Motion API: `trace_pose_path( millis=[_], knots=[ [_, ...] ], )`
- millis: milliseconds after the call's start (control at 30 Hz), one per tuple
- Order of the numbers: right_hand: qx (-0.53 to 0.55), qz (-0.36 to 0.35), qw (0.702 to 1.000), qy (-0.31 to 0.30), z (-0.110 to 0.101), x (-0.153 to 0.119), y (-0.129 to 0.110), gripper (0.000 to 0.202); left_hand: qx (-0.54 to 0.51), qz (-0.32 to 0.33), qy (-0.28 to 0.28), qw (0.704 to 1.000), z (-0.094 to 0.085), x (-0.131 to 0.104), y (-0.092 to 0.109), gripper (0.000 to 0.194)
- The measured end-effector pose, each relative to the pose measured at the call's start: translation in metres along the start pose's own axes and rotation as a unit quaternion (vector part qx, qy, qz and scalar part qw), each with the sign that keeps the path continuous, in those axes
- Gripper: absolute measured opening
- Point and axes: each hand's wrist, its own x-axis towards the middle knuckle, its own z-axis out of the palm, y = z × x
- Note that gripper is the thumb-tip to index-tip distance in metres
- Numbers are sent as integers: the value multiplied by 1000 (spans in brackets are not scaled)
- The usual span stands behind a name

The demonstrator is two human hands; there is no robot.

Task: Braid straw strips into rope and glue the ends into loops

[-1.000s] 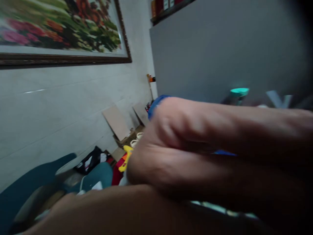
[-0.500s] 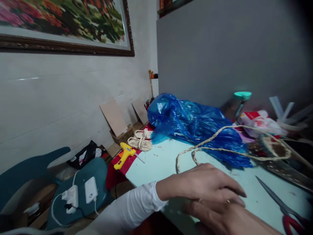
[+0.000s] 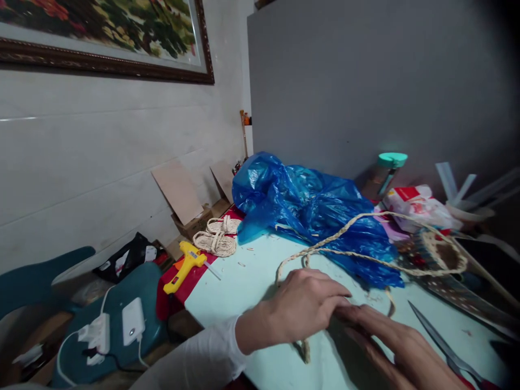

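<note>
A pale braided straw cord loops across the table and over the blue plastic bag. My left hand is closed over part of this cord, and a short end hangs out below the palm. Against its fingertips press the fingers of my right hand, closed together; what they pinch is hidden. A bit of cord shows just beyond the right hand. Scissors with red handles lie spread at the right. Two small woven straw sandals rest at the table's far left corner.
A yellow glue gun lies at the left table edge on red cloth. Behind is the crumpled blue plastic bag. A cord roll and a red-white packet are at right. A teal chair holds a power strip and white device.
Both hands have shifted up and apart, from overlapping to meeting at the fingertips. A cord end now shows below the left hand. The view has turned slightly right.
</note>
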Motion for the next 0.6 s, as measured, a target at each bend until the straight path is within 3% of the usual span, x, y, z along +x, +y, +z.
trace_pose_path(
  millis=[100, 233, 367, 500, 600],
  knots=[
    [21, -10, 999, -49, -2, 13, -19, 25, 49, -36, 32, 998, 3, -3, -7, 24],
    [-2, -41, 994, -106, 1, 21, -40, 18, 87, -66, -16, 994, 2, -1, -10, 22],
    [-152, -52, 986, -41, 6, 17, -37, 20, 98, -65, -64, 991, 4, 2, -7, 25],
    [-247, -41, 968, 27, 3, 18, -30, 17, 90, -43, -66, 993, 11, 1, -8, 30],
    [-319, -5, 947, 37, 0, 22, -27, 16, 94, -25, -80, 992, 15, 2, -13, 33]
  ],
)
